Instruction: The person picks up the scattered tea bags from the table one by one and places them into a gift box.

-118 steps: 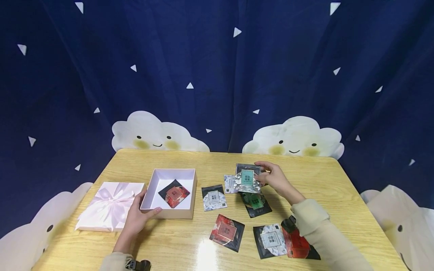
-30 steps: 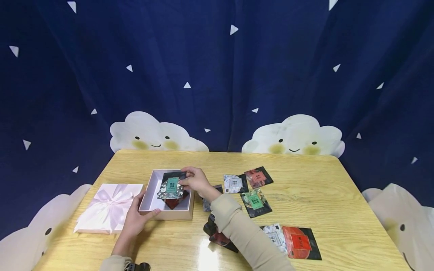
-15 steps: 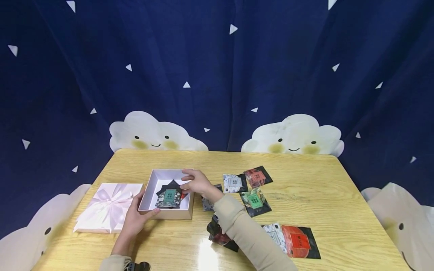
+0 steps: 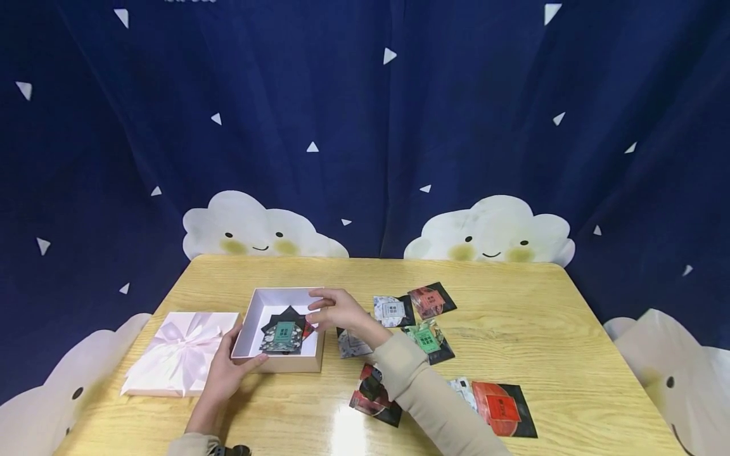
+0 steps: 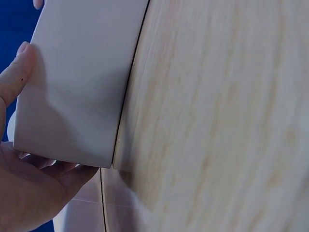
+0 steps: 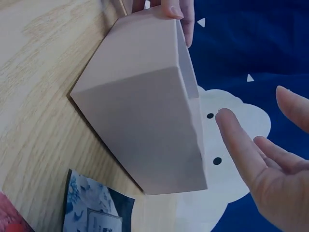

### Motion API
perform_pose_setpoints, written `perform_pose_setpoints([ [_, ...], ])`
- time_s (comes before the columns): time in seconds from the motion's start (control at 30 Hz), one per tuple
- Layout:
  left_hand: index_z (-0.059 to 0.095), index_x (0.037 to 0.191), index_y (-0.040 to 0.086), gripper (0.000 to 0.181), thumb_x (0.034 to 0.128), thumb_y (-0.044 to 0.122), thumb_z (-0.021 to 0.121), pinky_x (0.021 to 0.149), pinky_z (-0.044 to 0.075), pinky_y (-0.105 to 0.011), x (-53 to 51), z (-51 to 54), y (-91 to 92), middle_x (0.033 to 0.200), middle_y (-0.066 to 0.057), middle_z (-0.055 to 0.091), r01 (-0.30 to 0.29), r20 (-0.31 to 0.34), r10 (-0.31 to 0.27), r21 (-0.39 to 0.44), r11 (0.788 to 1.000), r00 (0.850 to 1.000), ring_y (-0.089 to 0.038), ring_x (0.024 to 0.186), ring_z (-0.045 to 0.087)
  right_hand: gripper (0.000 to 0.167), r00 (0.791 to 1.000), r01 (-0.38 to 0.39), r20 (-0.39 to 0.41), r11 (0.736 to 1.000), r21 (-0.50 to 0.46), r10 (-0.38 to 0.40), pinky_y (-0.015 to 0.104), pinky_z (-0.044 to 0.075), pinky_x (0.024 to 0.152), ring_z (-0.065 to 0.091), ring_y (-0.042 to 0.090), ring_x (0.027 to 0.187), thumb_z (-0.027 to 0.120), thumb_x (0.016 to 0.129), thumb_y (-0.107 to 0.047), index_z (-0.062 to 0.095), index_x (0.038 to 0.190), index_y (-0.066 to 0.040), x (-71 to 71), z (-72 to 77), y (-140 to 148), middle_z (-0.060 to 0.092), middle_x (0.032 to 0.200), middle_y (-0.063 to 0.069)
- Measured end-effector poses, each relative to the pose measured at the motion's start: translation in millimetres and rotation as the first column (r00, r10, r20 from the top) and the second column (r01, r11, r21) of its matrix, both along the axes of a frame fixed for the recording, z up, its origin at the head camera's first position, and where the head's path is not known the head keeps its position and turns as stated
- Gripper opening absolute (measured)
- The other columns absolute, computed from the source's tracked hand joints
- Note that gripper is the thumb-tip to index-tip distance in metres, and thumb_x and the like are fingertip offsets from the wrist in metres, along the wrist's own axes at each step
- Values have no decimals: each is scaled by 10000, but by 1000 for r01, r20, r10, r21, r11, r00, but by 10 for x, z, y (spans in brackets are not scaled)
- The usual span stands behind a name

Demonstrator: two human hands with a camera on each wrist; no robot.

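Note:
An open pale pink box [image 4: 292, 364] stands on the table with a green-labelled black packet [image 4: 283, 337] lying over a red and black one inside. My left hand [image 4: 225, 370] grips the box's near left corner, thumb on the front rim and fingers along the left side; the left wrist view shows the hand [image 5: 34, 188] around the box's end [image 5: 82, 87]. Above the box's right edge is my right hand [image 4: 345, 315], fingers spread apart and holding nothing. In the right wrist view the hand [image 6: 270, 169] is beside the box [image 6: 140, 130], not touching it.
Left of the box lies a pink lid with a ribbon bow [image 4: 181, 351]. Several packets lie to the right: a green one [image 4: 429, 341], red ones [image 4: 431, 299] [image 4: 503, 408] and a white-blue one [image 4: 393, 310]. The right forearm crosses over part of the near packets.
My right hand carried the green-labelled packet from the right side of the table into the box and let it go. It has since shifted slightly right. The left hand has kept its grip.

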State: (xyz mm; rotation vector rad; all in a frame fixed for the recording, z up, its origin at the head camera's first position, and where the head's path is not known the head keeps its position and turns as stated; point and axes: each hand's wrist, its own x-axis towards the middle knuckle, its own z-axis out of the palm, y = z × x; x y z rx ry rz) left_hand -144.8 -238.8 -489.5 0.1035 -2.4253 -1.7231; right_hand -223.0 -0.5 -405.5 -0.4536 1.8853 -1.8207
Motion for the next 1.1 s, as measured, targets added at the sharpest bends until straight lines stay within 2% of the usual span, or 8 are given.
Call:
perform_pose_setpoints([
  [0.07, 185, 1399, -74, 877, 720, 13, 734, 1007, 251, -272, -3, 1, 0, 1364, -310, 292, -2, 12, 2, -1, 1000, 1000, -394, 1222, 313, 538, 1000, -2, 1, 1000, -11, 2, 443, 519, 734, 626, 290, 821, 645, 801, 13, 450, 1302, 22, -31, -56, 19, 577, 1053, 149],
  [0.13, 186, 1400, -69, 876, 722, 19, 734, 1006, 249, -343, -4, -2, -3, 1363, -305, 299, -5, 22, 5, -6, 1000, 1000, -385, 1222, 318, 551, 1000, -9, 5, 1000, -20, 9, 439, 520, 734, 631, 270, 795, 656, 802, -3, 449, 1312, -5, -44, -78, 45, 573, 1061, 137],
  [0.27, 192, 1402, -63, 874, 724, 22, 737, 920, 257, -129, 1, -17, -13, 1355, -298, 317, -6, 7, 6, -15, 1000, 1000, -378, 1214, 331, 565, 1000, -24, -3, 999, -25, 24, 450, 510, 761, 636, 238, 767, 669, 802, -29, 447, 1321, -32, -20, -48, 102, 568, 1075, 134],
  [0.37, 190, 1405, -58, 874, 727, 24, 737, 861, 246, -46, 0, -24, -18, 1357, -295, 315, 0, -4, 0, -12, 1000, 1000, -379, 1217, 327, 565, 999, -30, -31, 999, -10, 30, 415, 520, 749, 638, 254, 802, 676, 800, -46, 452, 1318, -33, 3, -17, 148, 575, 1073, 131],
  [0.57, 182, 1411, -49, 882, 732, 35, 738, 854, 234, -22, -5, -20, -19, 1368, -293, 303, 5, -2, -5, -14, 1000, 1000, -378, 1231, 315, 556, 997, -31, -68, 999, 22, 32, 382, 534, 709, 618, 334, 873, 668, 808, -41, 448, 1318, -21, 40, 26, 265, 563, 1108, 191],
  [0.8, 168, 1415, -48, 892, 734, 40, 737, 842, 232, -10, 3, -19, -26, 1363, -299, 303, 6, 4, -6, -23, 1000, 1000, -386, 1228, 316, 570, 997, -35, -68, 999, 22, 37, 425, 526, 720, 632, 255, 803, 653, 815, -26, 414, 1330, 19, 51, 75, 423, 507, 1158, 282],
  [1.1, 182, 1413, -44, 884, 726, 13, 735, 850, 249, -32, -16, -17, -19, 1368, -288, 305, 3, 3, -3, 11, 1000, 1000, -370, 1225, 320, 544, 992, -54, -115, 998, 36, 58, 402, 535, 696, 630, 257, 822, 644, 830, -58, 420, 1318, 25, 58, 171, 651, 573, 992, 162],
])
